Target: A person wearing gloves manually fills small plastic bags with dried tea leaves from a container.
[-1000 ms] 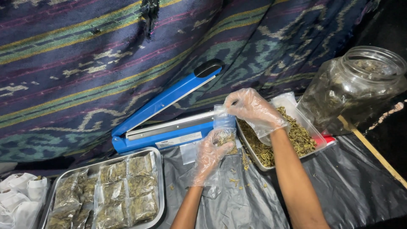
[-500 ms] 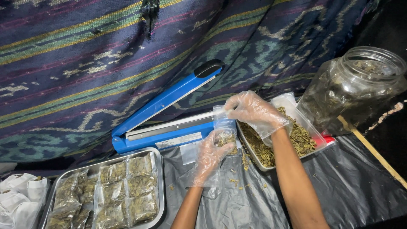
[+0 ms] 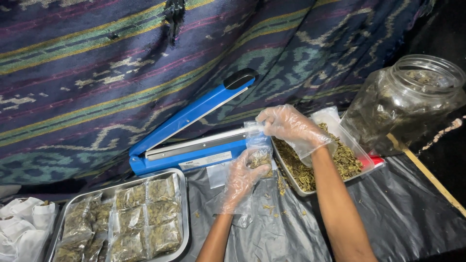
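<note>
The person wears thin clear plastic gloves on both hands. The left hand point(image 3: 241, 177) is closed around the lower part of a small clear plastic pouch point(image 3: 257, 145), which is partly filled with greenish-brown seeds. The right hand point(image 3: 287, 125) pinches the top edge of the same pouch between its fingertips, so the pouch stands upright between the two hands. The pouch is just in front of the right end of a blue impulse heat sealer point(image 3: 194, 131), whose arm is lifted open. To the right of the pouch, under the right wrist, there is a clear rectangular tray point(image 3: 359, 150) full of loose seeds. A big clear jar point(image 3: 407, 97) lies tilted behind it. At the lower left, a metal tray point(image 3: 183, 204) holds rows of filled seed pouches point(image 3: 145, 218). All rests on a black plastic sheet point(image 3: 398, 213), with a few seeds scattered near the left hand.
</note>
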